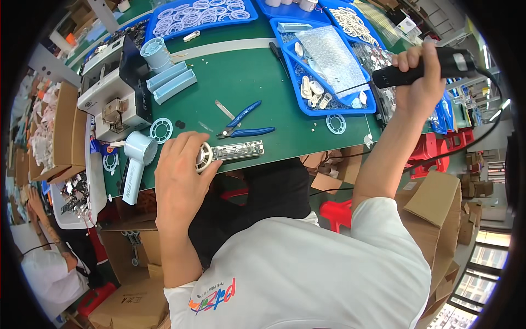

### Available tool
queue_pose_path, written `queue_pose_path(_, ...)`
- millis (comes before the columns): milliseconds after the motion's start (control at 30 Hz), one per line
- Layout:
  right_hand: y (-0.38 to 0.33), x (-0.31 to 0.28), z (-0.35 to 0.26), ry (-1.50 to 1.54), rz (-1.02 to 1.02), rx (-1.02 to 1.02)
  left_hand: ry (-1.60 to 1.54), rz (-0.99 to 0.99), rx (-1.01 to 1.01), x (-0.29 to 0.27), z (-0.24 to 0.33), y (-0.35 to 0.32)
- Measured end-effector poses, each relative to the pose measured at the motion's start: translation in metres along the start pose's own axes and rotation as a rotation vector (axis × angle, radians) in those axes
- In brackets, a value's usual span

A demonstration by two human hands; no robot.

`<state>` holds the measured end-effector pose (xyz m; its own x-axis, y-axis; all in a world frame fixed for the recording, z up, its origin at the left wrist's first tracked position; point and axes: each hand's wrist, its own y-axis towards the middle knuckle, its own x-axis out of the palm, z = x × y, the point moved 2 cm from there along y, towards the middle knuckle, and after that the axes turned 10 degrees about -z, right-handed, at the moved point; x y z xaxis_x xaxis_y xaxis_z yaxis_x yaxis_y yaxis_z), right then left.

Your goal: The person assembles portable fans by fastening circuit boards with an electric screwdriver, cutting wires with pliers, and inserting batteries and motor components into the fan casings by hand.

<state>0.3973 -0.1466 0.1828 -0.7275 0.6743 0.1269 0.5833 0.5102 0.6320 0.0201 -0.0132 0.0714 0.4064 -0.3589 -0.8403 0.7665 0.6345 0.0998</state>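
My right hand (421, 82) is wrapped round a black electric screwdriver (386, 77), raised over the right side of the bench. Its thin bit points left across the blue tray (308, 111), which holds small white parts (315, 90) and a sheet of bubble wrap (333, 55). Near the front edge, my left hand (183, 172) grips a fan handle assembly (238, 150) by its round white ring end. Its narrow open body lies to the right, showing inner parts. Just behind it rest blue-handled cutting pliers (245, 130).
A white and black machine (118, 88) stands at the left, beside light blue troughs (171, 82) and a stack of round light blue housings (155, 55). A light blue handheld fan casing (137, 159) lies left of my hand. Trays of rings (203, 16) line the back.
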Motion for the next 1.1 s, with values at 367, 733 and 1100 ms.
queue_pose_path(367,-0.023,0.067,-0.036,0.753,-0.635,-0.053,0.064,0.012,0.010,0.002,-0.003,-0.002)
queue_pose_path(733,-0.053,0.164,-0.015,0.799,-1.105,-0.152,0.096,0.038,0.034,0.001,-0.002,-0.004)
queue_pose_path(1100,-0.054,0.179,-0.003,0.745,-1.257,-0.199,0.102,0.071,0.054,0.004,-0.004,-0.004)
